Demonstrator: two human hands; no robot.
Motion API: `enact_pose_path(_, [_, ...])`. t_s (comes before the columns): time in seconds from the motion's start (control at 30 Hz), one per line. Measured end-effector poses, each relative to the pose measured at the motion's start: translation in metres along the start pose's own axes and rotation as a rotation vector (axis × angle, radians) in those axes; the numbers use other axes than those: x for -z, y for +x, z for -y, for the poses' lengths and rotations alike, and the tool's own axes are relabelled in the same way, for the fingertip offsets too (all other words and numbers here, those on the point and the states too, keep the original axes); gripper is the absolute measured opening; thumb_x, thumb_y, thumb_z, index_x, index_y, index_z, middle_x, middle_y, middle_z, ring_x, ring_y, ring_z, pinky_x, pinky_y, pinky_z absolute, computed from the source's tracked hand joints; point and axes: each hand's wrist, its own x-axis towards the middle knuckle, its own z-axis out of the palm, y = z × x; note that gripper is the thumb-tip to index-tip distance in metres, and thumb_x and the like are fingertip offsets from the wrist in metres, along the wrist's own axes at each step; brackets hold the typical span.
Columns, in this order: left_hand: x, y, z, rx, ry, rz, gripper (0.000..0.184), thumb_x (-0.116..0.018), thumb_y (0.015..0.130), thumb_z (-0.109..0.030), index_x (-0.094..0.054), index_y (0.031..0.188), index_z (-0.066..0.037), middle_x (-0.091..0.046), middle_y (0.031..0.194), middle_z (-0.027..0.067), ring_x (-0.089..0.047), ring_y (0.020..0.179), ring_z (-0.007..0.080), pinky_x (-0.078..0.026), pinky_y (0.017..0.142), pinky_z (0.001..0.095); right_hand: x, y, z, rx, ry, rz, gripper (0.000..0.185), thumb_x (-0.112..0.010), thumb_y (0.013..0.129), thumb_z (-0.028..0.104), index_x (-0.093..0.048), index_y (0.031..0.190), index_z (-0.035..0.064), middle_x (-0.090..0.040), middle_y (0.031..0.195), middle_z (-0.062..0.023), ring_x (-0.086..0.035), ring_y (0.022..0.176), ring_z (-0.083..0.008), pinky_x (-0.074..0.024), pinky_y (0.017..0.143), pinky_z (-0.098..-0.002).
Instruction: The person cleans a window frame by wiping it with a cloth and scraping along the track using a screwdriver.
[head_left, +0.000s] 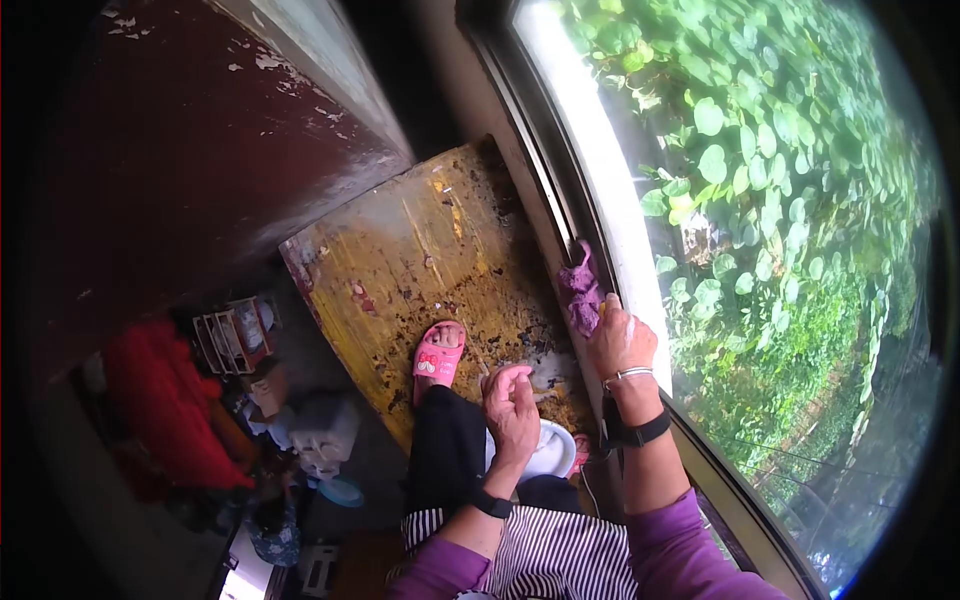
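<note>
R. hand [622, 340] curled, contents unclear from here, just beside purple cloth [581, 290] bunched against window frame [548, 165]; cloth prob. soft, light, best held mid-bunch; L. hand [512, 415] half-curled, contents likewise unclear.

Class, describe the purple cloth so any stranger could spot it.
Find the long window frame beside the green leaves. Along its inner edge, beside the right hand, lies the purple cloth. Unlike the purple sleeves, it is bunched and worn on no arm.
</note>
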Motion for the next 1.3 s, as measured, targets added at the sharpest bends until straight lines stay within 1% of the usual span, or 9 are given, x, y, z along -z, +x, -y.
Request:
enact_pose_path(0.07, [-0.001,-0.002,0.002,-0.012,0.014,0.011,0.008,-0.049,0.081,-0.006,-0.056,0.086,-0.004,-0.058,0.088,0.0068,-0.052,0.082,0.0211,-0.042,0.071,0.0309,0.002,-0.006,0.0,0.007,-0.007,-0.117,0.018,-0.048,0.075,0.01,-0.052,0.089,0.0015,-0.06,0.072,-0.0182,-0.061,0.066,-0.0328,-0.0479,0.057,-0.0418])
enact_pose_path(0.13, [-0.002,-0.003,0.004,-0.014,0.011,0.019,0.008,-0.05,0.081,-0.006,-0.057,0.085,-0.004,-0.058,0.087,0.0071,-0.052,0.082,0.0212,-0.042,0.071,0.0309,-0.009,-0.025,-0.008,0.003,-0.013,-0.098,0.025,-0.049,0.075,0.01,-0.052,0.099,0.0043,-0.058,0.071,-0.0169,-0.06,0.063,-0.0321,-0.0473,0.054,-0.0412])
enact_pose_path(0.23, [-0.002,-0.004,0.002,-0.042,0.019,0.011,0.008,-0.05,0.081,-0.006,-0.057,0.085,-0.004,-0.058,0.086,0.0073,-0.052,0.082,0.0212,-0.041,0.071,0.0308,-0.03,-0.052,-0.022,0.065,0.129,-0.378,0.046,-0.052,0.074,0.01,-0.045,0.119,0.0062,-0.054,0.069,-0.0139,-0.057,0.059,-0.0294,-0.0453,0.05,-0.0393])
enact_pose_path(0.33, [-0.004,-0.007,0.007,-0.064,0.055,-0.002,0.01,-0.05,0.083,-0.008,-0.057,0.087,-0.002,-0.058,0.085,0.0065,-0.053,0.077,0.0133,-0.042,0.069,0.0255,-0.044,-0.044,-0.031,0.14,0.169,-0.475,0.048,-0.053,0.072,0.008,-0.046,0.119,0.0066,-0.052,0.068,-0.0125,-0.056,0.058,-0.0279,-0.0447,0.05,-0.0386])
enact_pose_path(0.57, [-0.008,-0.011,0.012,-0.042,0.076,0.027,0.011,-0.051,0.084,-0.011,-0.058,0.086,-0.002,-0.058,0.081,0.0053,-0.051,0.072,0.0123,-0.041,0.066,0.0249,-0.082,-0.007,-0.051,0.174,0.248,-0.409,0.054,-0.054,0.071,0.008,-0.043,0.124,0.0111,-0.053,0.065,-0.0104,-0.055,0.056,-0.0274,-0.0457,0.051,-0.0382])
enact_pose_path(0.6, [-0.009,-0.012,0.012,-0.027,0.07,0.043,0.01,-0.05,0.083,-0.009,-0.057,0.086,-0.003,-0.058,0.083,0.0066,-0.052,0.075,0.0169,-0.042,0.067,0.0277,-0.079,-0.001,-0.049,0.17,0.248,-0.412,0.054,-0.054,0.071,0.008,-0.043,0.124,0.0111,-0.053,0.065,-0.0104,-0.055,0.056,-0.0274,-0.0457,0.051,-0.0382])
enact_pose_path(0.83, [-0.015,-0.007,0.0,0.017,0.088,0.082,0.01,-0.049,0.083,-0.01,-0.057,0.085,-0.004,-0.057,0.084,0.0081,-0.053,0.079,0.0215,-0.043,0.069,0.0301,-0.017,0.046,-0.007,0.258,0.206,-0.306,0.048,-0.045,0.073,0.007,-0.044,0.12,0.0032,-0.06,0.069,-0.0186,-0.06,0.064,-0.0329,-0.0477,0.056,-0.0423])
enact_pose_path(1.1, [-0.013,0.007,-0.014,0.053,0.052,0.069,0.01,-0.049,0.083,-0.009,-0.058,0.084,-0.004,-0.058,0.084,0.0075,-0.053,0.081,0.0209,-0.043,0.07,0.0301,0.033,0.1,0.039,0.363,0.151,-0.357,0.034,-0.044,0.077,0.009,-0.047,0.109,-0.0017,-0.06,0.068,-0.0161,-0.06,0.065,-0.0329,-0.0473,0.057,-0.042])
enact_pose_path(1.3, [-0.008,0.019,-0.025,0.026,0.013,0.058,0.009,-0.05,0.083,-0.009,-0.058,0.084,-0.004,-0.059,0.085,0.0072,-0.054,0.082,0.0205,-0.043,0.071,0.0301,0.055,0.117,0.06,0.345,0.079,-0.328,0.042,-0.048,0.074,0.011,-0.044,0.114,-0.0018,-0.06,0.068,-0.0152,-0.06,0.065,-0.0331,-0.0473,0.058,-0.0421])
